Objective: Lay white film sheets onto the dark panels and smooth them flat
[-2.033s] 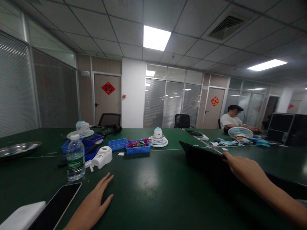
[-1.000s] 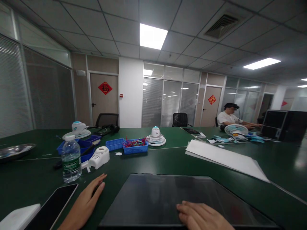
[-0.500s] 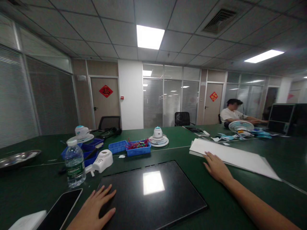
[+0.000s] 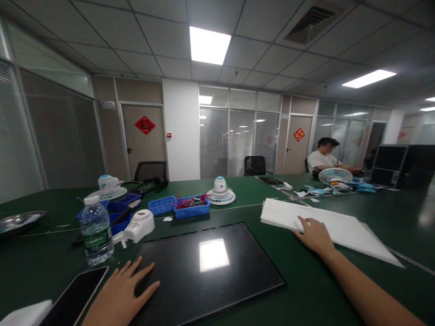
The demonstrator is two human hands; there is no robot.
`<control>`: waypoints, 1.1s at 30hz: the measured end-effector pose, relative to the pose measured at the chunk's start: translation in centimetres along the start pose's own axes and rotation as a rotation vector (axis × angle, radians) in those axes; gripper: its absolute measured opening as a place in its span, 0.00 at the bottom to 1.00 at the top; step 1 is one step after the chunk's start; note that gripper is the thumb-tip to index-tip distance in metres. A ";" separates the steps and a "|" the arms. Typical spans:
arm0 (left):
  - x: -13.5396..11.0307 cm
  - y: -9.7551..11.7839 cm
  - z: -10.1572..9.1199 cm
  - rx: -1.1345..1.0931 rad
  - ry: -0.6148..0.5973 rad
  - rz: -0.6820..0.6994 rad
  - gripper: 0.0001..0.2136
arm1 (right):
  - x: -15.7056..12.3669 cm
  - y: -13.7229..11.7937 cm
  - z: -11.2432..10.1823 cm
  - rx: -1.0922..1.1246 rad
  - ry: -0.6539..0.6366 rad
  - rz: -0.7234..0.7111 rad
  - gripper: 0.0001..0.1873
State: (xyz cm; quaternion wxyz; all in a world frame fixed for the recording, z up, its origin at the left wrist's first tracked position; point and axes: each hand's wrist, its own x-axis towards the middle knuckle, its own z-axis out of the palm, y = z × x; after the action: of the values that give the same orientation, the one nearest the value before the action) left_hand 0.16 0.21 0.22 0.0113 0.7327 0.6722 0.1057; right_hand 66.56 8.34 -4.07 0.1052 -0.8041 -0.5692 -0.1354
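Note:
A glossy black screen panel [image 4: 238, 267] lies flat on the green table, a ceiling light mirrored in it. My left hand [image 4: 118, 290] rests on its left edge, fingers spread. To the right is a thin stack of white sheets [image 4: 343, 226], slanting down toward the right. My right hand [image 4: 316, 237] touches the near left part of this stack. Its fingers lie over the top sheet and its thumb points out along the near edge. Whether the thumb goes under the sheets cannot be made out.
Left of the panel are a water bottle [image 4: 97, 233], a phone [image 4: 73, 296] and a white plastic housing [image 4: 140, 225]. Behind it stand a blue bin [image 4: 192, 210] of coloured wires and a small white fan [image 4: 220, 192]. A person [image 4: 322, 158] sits at the far right.
The white sheets have turned a little, their right end moving nearer and to the right. My right hand has shifted slightly rightward over them. My left hand stays on the panel. The view has swung slightly.

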 end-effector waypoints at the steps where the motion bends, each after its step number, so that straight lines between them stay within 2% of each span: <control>1: -0.1 0.2 -0.2 0.003 -0.012 -0.007 0.33 | -0.2 0.0 -0.2 0.008 -0.011 -0.018 0.37; 5: -0.7 0.4 -0.6 -0.044 -0.061 -0.004 0.34 | -0.8 -0.6 -1.3 0.043 -0.067 -0.084 0.25; 11: -1.1 -1.9 0.6 -0.155 -0.085 0.078 0.34 | -1.9 -2.9 -3.2 0.020 -0.034 -0.088 0.18; 16: -1.3 -2.3 0.5 -0.178 -0.091 0.086 0.35 | -3.3 -5.1 -4.7 0.003 0.030 -0.111 0.18; 20: -1.4 -1.7 -0.1 -0.192 -0.070 0.093 0.34 | -4.7 -8.4 -6.8 -0.010 0.097 -0.178 0.20; 23: -1.2 -1.5 0.1 -0.205 -0.064 0.083 0.35 | -6.9 -12.6 -8.6 0.003 0.109 -0.323 0.17; 28: -0.8 -2.3 1.2 -0.282 0.013 0.117 0.32 | -13.7 -20.7 -10.9 0.053 0.016 -0.709 0.14; 30: -0.8 -2.7 1.6 -0.344 0.054 0.141 0.28 | -16.2 -22.8 -11.4 0.140 -0.043 -0.856 0.15; 33: -0.8 -3.1 1.9 -0.428 0.086 0.168 0.26 | -17.9 -23.9 -12.2 0.353 -0.136 -1.117 0.23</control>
State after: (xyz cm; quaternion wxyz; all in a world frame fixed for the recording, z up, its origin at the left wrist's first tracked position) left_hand -2.66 -0.07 -2.24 0.1286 0.7617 0.5711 0.2776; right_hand 37.11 -3.60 1.67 0.1135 -0.3600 -0.9258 -0.0215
